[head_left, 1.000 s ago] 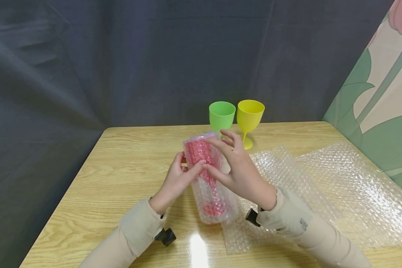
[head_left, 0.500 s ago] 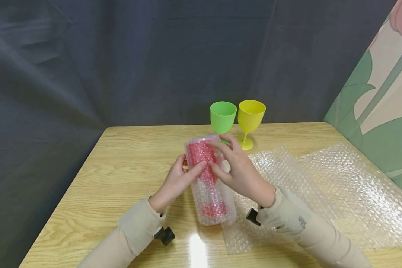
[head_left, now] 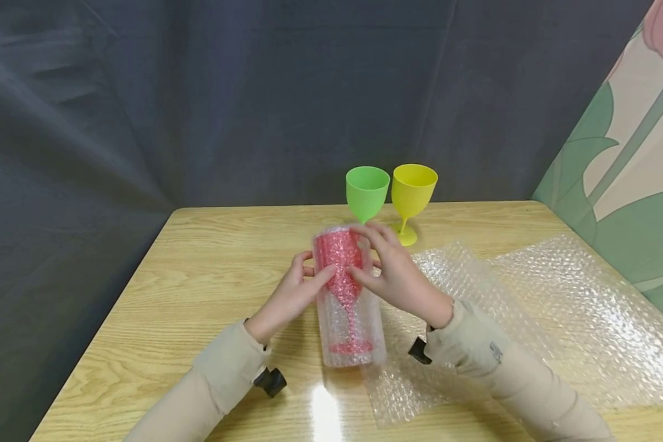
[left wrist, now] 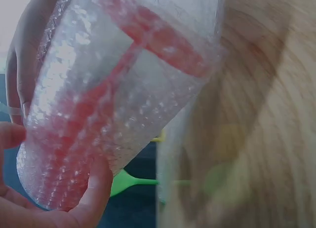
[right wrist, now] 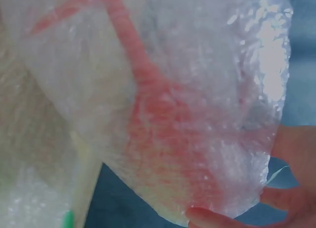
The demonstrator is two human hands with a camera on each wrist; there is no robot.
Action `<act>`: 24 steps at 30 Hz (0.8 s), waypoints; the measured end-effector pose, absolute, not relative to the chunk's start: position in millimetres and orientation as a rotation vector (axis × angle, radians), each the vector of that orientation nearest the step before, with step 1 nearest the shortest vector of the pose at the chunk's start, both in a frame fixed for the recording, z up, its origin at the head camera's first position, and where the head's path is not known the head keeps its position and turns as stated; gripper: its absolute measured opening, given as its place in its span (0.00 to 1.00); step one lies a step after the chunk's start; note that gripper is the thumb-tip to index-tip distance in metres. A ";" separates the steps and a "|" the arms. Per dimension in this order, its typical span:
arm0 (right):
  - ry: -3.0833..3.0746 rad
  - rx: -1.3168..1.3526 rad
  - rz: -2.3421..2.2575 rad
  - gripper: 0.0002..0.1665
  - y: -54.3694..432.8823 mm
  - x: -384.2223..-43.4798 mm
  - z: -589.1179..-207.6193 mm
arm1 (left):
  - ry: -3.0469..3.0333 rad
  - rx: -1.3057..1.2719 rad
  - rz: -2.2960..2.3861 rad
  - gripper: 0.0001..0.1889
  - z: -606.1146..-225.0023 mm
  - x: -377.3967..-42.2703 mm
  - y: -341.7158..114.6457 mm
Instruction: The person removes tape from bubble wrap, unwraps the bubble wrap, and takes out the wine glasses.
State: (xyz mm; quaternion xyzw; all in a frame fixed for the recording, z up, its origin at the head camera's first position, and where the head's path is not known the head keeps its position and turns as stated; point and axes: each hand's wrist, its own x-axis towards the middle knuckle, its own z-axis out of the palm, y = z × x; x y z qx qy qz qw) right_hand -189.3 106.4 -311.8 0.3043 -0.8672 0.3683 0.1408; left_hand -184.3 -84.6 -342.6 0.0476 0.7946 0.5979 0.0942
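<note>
A red goblet [head_left: 342, 270] shows through a roll of clear bubble wrap [head_left: 331, 325] in the head view, standing nearly upright between both hands. My left hand [head_left: 291, 299] grips the roll's left side, thumb across the front and fingers behind it. On the upper right side my right hand [head_left: 400, 279] holds the roll, its thumb on the front and fingertips near the top rim. The left wrist view shows the goblet's foot and stem [left wrist: 123, 65] inside the wrap, with my left thumb [left wrist: 96, 188] pressed on the bowl end.
Behind the roll stand a green goblet [head_left: 367, 193] and a yellow goblet [head_left: 413, 193] near the table's back edge. Loose sheets of bubble wrap [head_left: 574, 319] cover the right side of the wooden table [head_left: 199, 294]. A dark curtain [head_left: 309, 104] hangs behind.
The wrapped goblet has tipped from a leftward lean to nearly upright and shifted slightly right at its top. My right fingers have moved from raised to down around the wrap.
</note>
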 end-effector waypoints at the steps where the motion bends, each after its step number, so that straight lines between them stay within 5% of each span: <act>1: -2.516 0.879 1.059 0.39 106.8 -191.4 -313.8 | 2.362 0.138 1.758 0.37 -344.1 -186.1 -84.4; 12: -2.581 0.886 1.095 0.42 110.3 -217.0 -330.8 | 2.717 0.236 1.456 0.38 -352.9 -199.2 -80.1; 24: -2.722 0.845 1.150 0.42 109.6 -232.6 -340.1 | 3.150 0.648 0.862 0.22 -353.4 -192.7 -64.0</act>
